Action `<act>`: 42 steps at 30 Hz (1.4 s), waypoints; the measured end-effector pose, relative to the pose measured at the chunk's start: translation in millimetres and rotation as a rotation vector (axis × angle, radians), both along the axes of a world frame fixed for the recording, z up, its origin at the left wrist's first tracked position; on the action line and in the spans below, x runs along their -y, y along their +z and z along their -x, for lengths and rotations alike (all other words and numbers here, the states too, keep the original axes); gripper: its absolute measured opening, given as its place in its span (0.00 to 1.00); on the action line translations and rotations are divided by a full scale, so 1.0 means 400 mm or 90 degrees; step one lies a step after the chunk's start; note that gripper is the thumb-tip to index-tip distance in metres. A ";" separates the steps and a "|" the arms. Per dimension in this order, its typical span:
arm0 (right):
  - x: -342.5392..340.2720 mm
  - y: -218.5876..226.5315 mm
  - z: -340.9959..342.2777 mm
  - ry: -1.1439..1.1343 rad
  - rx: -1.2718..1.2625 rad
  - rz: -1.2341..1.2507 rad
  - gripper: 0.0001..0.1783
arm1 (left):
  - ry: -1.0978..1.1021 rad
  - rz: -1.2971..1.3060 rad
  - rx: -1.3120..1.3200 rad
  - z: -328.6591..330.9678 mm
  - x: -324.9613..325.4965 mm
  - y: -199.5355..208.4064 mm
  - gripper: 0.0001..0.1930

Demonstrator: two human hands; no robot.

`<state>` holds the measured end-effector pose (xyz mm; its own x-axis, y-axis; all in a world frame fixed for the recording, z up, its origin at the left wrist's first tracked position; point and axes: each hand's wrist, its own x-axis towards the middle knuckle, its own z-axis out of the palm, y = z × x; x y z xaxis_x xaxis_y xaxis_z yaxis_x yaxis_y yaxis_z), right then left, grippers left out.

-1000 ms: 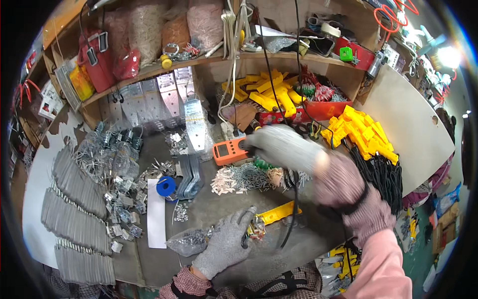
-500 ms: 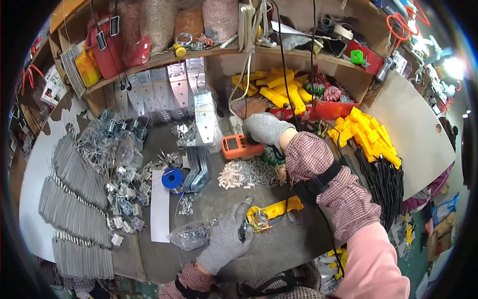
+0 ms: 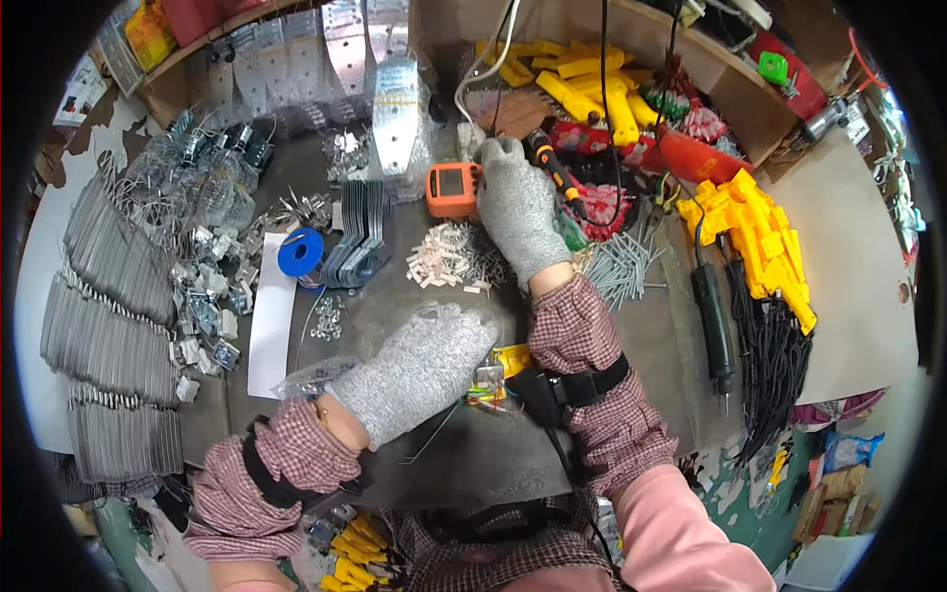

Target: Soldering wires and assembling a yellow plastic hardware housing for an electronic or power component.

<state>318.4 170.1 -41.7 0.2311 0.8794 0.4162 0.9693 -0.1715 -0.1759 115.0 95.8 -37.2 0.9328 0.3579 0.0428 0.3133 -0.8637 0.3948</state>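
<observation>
My left hand (image 3: 419, 370), in a grey knit glove, hangs over the dark worktop with its fingers curled under and mostly hidden. Right beside its fingers lies a yellow plastic housing (image 3: 513, 358) with small metal parts and coloured wires; my right sleeve covers part of it. A thin bent metal rod (image 3: 431, 434) sticks out below the left hand. My gloved right hand (image 3: 518, 212) reaches forward, fingers bunched, against the right side of an orange meter (image 3: 453, 190) with a grey screen. What the fingers hold is hidden. A black-and-yellow screwdriver (image 3: 554, 168) leans just right of it.
Pale connectors (image 3: 444, 259) and long screws (image 3: 623, 268) lie in heaps. A blue spool (image 3: 300, 254) and bent metal strips (image 3: 355, 237) stand left; grey rods (image 3: 113, 316) are stacked beyond. Yellow housings (image 3: 760, 247), black cables (image 3: 774, 380) and a dark power screwdriver (image 3: 708, 316) are right. Cords hang overhead.
My view has tilted down and shifted. The left hand has turned its back up and moved over the housing's left end. My right hand remains by the meter, its arm now covering much of the housing.
</observation>
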 end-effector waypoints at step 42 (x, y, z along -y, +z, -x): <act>-0.009 -0.044 -0.027 0.044 -0.172 -0.152 0.14 | -0.269 0.132 -0.315 -0.113 -0.122 0.030 0.21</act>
